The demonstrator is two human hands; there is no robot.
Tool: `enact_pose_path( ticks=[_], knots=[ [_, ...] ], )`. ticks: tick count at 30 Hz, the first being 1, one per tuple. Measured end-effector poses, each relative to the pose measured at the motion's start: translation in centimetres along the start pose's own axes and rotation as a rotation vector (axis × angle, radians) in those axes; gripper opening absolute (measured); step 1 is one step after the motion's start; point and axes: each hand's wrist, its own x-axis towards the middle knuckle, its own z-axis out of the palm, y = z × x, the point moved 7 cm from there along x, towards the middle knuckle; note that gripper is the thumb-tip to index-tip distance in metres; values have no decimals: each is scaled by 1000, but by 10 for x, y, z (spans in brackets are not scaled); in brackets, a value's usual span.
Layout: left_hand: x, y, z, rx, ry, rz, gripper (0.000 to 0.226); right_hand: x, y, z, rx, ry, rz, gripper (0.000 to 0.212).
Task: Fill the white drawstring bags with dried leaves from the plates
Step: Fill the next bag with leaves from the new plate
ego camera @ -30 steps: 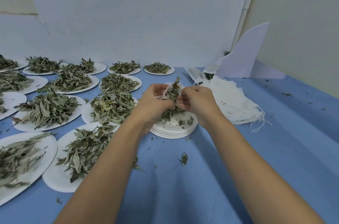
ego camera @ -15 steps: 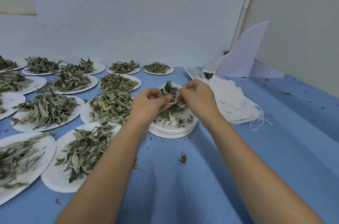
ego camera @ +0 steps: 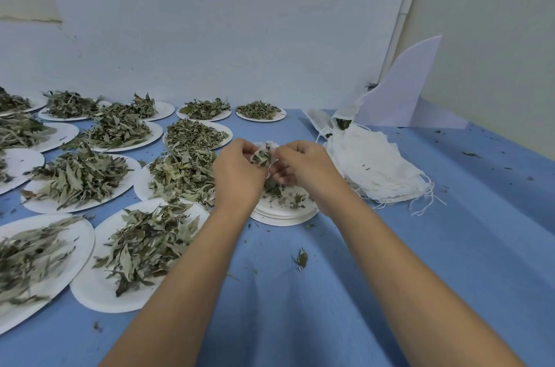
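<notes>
Both hands meet above a stack of white plates (ego camera: 285,215) that carries only leaf crumbs. My left hand (ego camera: 237,174) and my right hand (ego camera: 303,166) each pinch a side of a small white drawstring bag (ego camera: 265,153), with dried leaves (ego camera: 259,157) sticking out of its mouth. A thin white string loops down between the hands. To the right lies a pile of white drawstring bags (ego camera: 378,168). Several plates heaped with dried leaves (ego camera: 144,243) cover the left half of the blue table.
A blue cloth (ego camera: 330,291) covers the table, with scattered leaf bits, one clump (ego camera: 301,258) lying in front of the plate stack. A white foam board (ego camera: 402,90) leans at the back right corner. White walls close the back and right.
The leaves have gone further down into the bag and stick out less. Both hands stayed over the plate stack, fingers shifting on the bag's rim.
</notes>
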Motion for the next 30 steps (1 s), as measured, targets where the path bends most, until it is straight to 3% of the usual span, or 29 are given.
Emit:
enact_pose_path(
  ticks=[4, 10, 14, 18, 22, 27, 30],
  knots=[
    [-1, 5, 0, -34, -1, 24, 16, 3, 3, -4, -54, 37, -2, 28],
    [-2, 10, 8, -162, -114, -7, 23, 6, 10, -15, -149, 176, -22, 30],
    [-4, 5, 14, -279, -193, -121, 27, 6, 8, -19, -207, 205, -60, 12],
    [-3, 8, 15, -353, -240, -139, 25, 6, 6, -22, -202, 240, -92, 12],
    [-2, 7, 12, -246, -158, -102, 19, 6, 6, -19, -176, 231, -90, 7],
    [1, 4, 8, -195, -92, -51, 15, 5, 4, -14, 103, 122, -49, 12],
    [2, 2, 8, -220, -91, -61, 14, 4, 3, -16, 109, 107, -62, 8]
  ],
)
